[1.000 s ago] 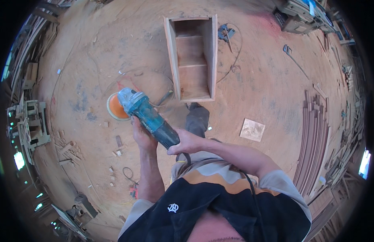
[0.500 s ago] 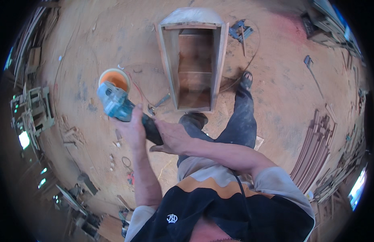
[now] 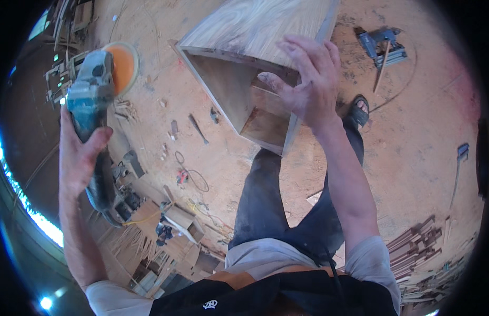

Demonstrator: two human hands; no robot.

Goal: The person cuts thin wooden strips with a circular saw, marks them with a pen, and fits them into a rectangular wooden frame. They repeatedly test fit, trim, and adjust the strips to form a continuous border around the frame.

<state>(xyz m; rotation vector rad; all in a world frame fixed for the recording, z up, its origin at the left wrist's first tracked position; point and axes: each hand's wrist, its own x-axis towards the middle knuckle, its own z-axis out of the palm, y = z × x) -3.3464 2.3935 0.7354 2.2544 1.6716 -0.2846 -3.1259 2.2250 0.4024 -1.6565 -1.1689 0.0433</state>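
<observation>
My left hand [image 3: 78, 158] is wrapped round the teal and black body of an angle grinder [image 3: 90, 95], held up at the left. An orange and white sanding disc [image 3: 126, 68] is fitted at its head, facing right and apart from the wood. My right hand [image 3: 313, 89] is spread, fingers apart and dusty, over the upper front edge of a wooden cabinet [image 3: 228, 31]. Whether its fingertips touch the wood I cannot tell. The cabinet's open front faces me, tilted, with shelves [image 3: 265, 124] inside, partly hidden by my right hand.
A nail gun [image 3: 384, 47] lies on the dusty floor right of the cabinet, a wood strip across it. My foot [image 3: 360, 108] stands near it. A dark tool handle [image 3: 198, 129] and a red item with a cord [image 3: 181, 176] lie left. Wood strips [image 3: 413, 245] are piled lower right.
My right hand has let go of the grinder's rear end and moved up to the cabinet. My left hand has carried the grinder left. The cabinet now appears closer and tipped.
</observation>
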